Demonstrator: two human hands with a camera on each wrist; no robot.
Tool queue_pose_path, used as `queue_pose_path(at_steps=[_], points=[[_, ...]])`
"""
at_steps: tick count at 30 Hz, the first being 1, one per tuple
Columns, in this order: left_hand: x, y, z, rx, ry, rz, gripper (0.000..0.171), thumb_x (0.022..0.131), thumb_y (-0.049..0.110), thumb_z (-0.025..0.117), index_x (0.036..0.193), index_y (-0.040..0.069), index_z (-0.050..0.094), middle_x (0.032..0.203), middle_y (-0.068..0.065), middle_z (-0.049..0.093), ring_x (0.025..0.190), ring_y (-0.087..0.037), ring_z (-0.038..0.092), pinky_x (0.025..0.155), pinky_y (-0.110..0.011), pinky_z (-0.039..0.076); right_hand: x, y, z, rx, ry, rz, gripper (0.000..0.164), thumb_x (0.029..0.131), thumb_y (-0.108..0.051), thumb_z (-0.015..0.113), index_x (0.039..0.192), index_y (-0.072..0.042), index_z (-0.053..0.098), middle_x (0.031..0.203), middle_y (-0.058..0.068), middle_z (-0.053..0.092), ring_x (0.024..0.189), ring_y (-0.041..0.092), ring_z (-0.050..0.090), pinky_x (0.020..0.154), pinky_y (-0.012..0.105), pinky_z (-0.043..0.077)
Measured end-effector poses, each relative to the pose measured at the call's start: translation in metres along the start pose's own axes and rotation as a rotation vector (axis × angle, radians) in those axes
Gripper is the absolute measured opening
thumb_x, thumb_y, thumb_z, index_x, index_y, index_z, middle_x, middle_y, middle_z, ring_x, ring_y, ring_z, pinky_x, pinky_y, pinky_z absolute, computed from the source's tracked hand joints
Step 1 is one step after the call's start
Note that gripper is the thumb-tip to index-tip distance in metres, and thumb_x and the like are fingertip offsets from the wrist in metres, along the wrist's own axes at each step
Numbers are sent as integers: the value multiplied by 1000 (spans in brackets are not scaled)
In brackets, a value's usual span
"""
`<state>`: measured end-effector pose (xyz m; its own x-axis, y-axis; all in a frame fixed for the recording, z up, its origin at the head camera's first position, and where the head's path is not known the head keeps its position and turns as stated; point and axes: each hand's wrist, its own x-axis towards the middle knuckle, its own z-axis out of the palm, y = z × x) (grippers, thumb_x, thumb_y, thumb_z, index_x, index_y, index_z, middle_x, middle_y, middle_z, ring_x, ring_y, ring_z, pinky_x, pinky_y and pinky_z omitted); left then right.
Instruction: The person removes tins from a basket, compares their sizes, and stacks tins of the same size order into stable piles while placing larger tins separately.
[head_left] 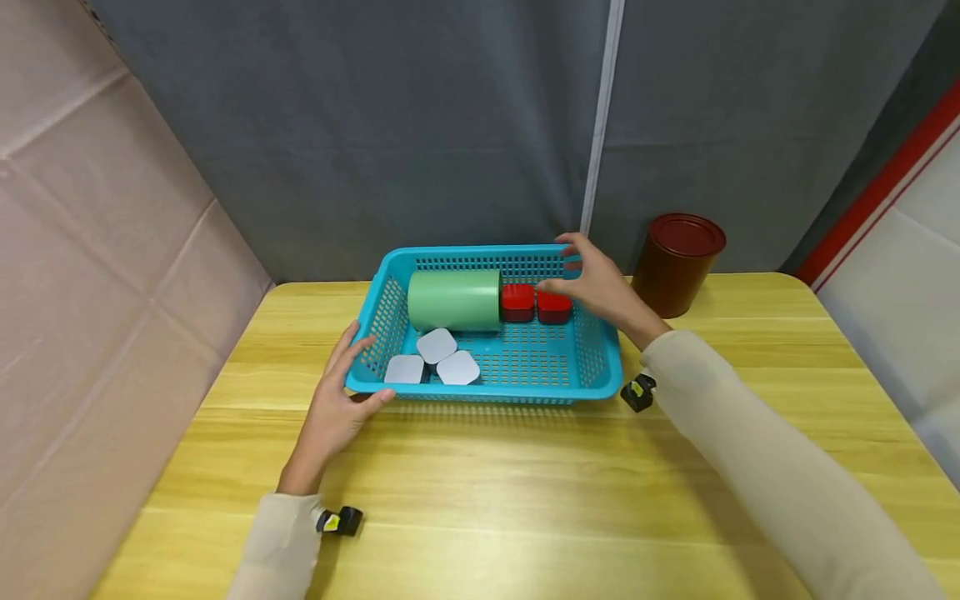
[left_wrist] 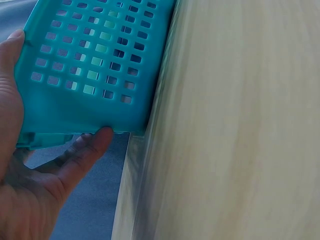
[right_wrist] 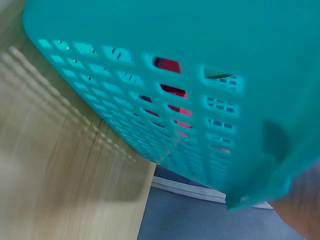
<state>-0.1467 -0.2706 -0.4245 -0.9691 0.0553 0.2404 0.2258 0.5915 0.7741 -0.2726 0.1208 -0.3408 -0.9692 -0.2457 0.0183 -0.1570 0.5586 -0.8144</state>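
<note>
A turquoise plastic basket (head_left: 491,392) with perforated walls rests on the wooden table. My left hand (head_left: 337,407) grips its near left corner, thumb at the front rim, other fingers along the left side. In the left wrist view a fingertip (left_wrist: 104,136) meets the end wall. My right hand (head_left: 598,283) spreads over the far right corner, thumb above two red square-topped pieces (head_left: 517,302), with nothing visible between thumb and fingers. Beside the red pieces a light green cylinder (head_left: 454,300) lies on its side. Three small white-topped pieces (head_left: 437,345) sit at the near left inside.
Right of the basket, at the table's back, stands a dark red-brown lidded canister (head_left: 675,265), close behind the right wrist. A grey curtain (head_left: 420,133) hangs along the back edge. Pale panels flank both sides. The wooden tabletop (head_left: 480,500) extends in front.
</note>
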Motion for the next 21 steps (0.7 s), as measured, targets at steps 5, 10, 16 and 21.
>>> queue_pose_path(at_steps=[5, 10, 16, 21], points=[[0, -1, 0, 0, 3, 1, 80, 87, 19, 87, 156, 15, 47, 177, 1, 15, 161, -42, 17, 119, -72, 29, 8, -1, 6, -36, -46, 32, 78, 96, -27, 75, 159, -5, 34, 161, 24, 40, 148, 44, 43, 116, 59, 43], [0, -2, 0, -1, 7, 3, 79, 87, 19, 86, 156, 16, 47, 177, 2, 15, 161, -42, 17, 119, -70, 31, 13, -2, 11, -90, -57, 81, 77, 95, -26, 75, 157, -2, 36, 160, 26, 41, 146, 44, 43, 116, 58, 43], [0, -3, 1, -9, 9, 0, 80, 87, 17, 87, 156, 15, 47, 177, 2, 15, 161, -42, 18, 119, -68, 33, 18, -1, 14, -105, -80, 127, 79, 94, -25, 76, 158, -2, 34, 162, 26, 38, 143, 42, 42, 118, 58, 39], [0, -2, 2, -7, 10, 3, 80, 86, 17, 87, 156, 14, 47, 177, 1, 15, 160, -43, 18, 119, -69, 32, 19, 0, 16, -83, -98, 147, 79, 94, -24, 76, 157, -2, 34, 162, 25, 37, 140, 40, 41, 119, 58, 39]])
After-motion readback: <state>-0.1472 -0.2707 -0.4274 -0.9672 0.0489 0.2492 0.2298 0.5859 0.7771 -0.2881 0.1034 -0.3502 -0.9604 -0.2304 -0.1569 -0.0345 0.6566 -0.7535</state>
